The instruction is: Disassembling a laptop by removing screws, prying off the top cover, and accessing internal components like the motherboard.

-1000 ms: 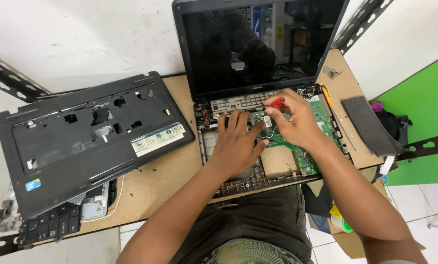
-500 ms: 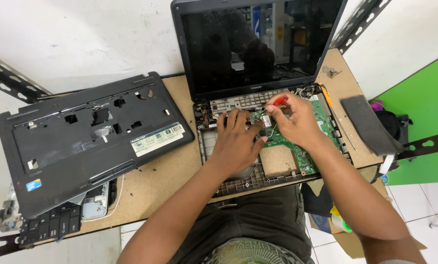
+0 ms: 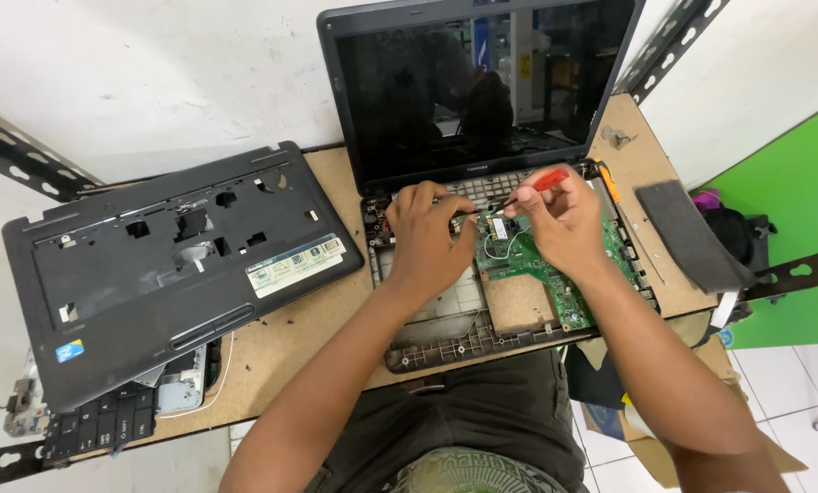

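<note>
An opened black laptop (image 3: 445, 333) lies on the wooden bench with its top cover off and its green circuit board (image 3: 564, 288) exposed. The dark screen (image 3: 473, 91) stands upright behind. My right hand (image 3: 564, 219) grips a red-handled screwdriver (image 3: 544, 181), tip down near the board's upper left part. My left hand (image 3: 427, 237) rests on the open base just left of the board, fingers curled by the screwdriver tip; whether it holds anything there is hidden.
The removed black palmrest cover (image 3: 153, 274) lies at the left, over a loose keyboard (image 3: 98, 424) and other parts. A dark grey pad (image 3: 687, 233) lies at the right bench edge. Slotted metal rack posts (image 3: 26, 155) flank the bench (image 3: 281, 338). A green wall panel (image 3: 792, 201) stands at right.
My hands have shifted slightly toward the top of the board, and the screwdriver has tilted more level. The view has tilted a little; nothing else moved.
</note>
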